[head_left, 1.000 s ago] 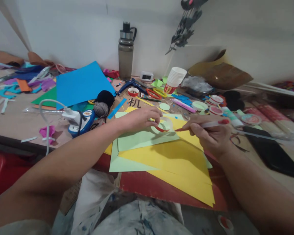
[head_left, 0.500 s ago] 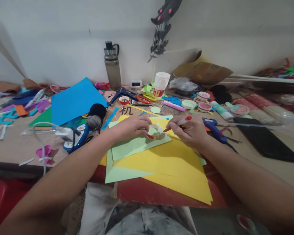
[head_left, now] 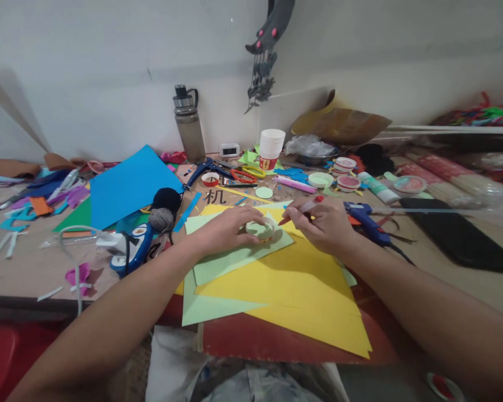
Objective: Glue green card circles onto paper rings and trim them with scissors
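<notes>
Steadying the ring comes first. From my remote station I have the left hand (head_left: 238,226) clamped on the left side of the paper ring (head_left: 270,225), thumb at the near edge and fingers at the far edge. The ring lies on the upper light-green sheet (head_left: 230,259), between the two hands. The right hand (head_left: 322,223) is closed on the marker (head_left: 310,206), its red tip just beside the ring's right edge. I cannot tell whether the tip touches the sheet.

Recommended practice, in my judgement:
1. Press the ring down evenly; a light grip should keep its thin wall round.
2. Hold the sheet and ring as one unit, since loose layers beneath could slide.
3. Keep the tip close to the wall, the barrel angle constant and the pressure light.
4. Keep the left fingertips out of the tip's path.

Count, as visible to me:
- Rings: one in hand, plus one red-and-white ring (head_left: 210,179) farther back.
- Light-green sheets: at least two.
- Yellow sheets (head_left: 285,285): at least two.
- Blue sheet (head_left: 134,184): one.
- Bottle (head_left: 189,131): one.
- Glue gun (head_left: 366,223): one.
- Yarn balls: two, one black (head_left: 167,199), one grey (head_left: 162,219).
- Cup stack (head_left: 272,148): one; individual cups not countable.
</notes>
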Available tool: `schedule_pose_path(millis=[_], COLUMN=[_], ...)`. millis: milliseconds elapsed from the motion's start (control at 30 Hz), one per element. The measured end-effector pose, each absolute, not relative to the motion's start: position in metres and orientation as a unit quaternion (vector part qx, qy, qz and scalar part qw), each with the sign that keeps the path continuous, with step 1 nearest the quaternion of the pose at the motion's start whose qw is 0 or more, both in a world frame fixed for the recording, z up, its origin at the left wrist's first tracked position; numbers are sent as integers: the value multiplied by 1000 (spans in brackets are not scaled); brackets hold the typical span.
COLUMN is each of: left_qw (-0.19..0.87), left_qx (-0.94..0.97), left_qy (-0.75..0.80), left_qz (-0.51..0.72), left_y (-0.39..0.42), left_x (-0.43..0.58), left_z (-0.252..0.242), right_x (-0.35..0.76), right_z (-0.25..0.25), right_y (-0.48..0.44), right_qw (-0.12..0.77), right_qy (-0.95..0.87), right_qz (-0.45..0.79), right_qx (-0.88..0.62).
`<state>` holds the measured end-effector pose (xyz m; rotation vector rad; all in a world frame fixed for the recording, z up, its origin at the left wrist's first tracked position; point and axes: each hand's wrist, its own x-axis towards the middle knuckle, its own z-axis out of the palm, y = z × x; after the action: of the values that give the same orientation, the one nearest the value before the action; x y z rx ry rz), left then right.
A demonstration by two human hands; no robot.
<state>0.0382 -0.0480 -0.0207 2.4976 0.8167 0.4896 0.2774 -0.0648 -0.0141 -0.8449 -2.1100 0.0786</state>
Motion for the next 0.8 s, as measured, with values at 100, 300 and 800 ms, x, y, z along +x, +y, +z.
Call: schedule_pose_path(millis=[100,300,800], left_qw=[245,261,224], left_qx=[904,890,898], left_qy=[302,333,348], left_qz=[179,171,149], left_y=[-50,-53,-52], left_x=[39,40,44], left_z=[-20,-16,-18], right_x=[278,279,276], right_z=[-14,-17,-20], right_y=[-64,-62,-61], right_qw=[412,381,349], right_qy=[-845,-853,-833], right_qz=[32,2,49], right_qx=[-339,-357,-425])
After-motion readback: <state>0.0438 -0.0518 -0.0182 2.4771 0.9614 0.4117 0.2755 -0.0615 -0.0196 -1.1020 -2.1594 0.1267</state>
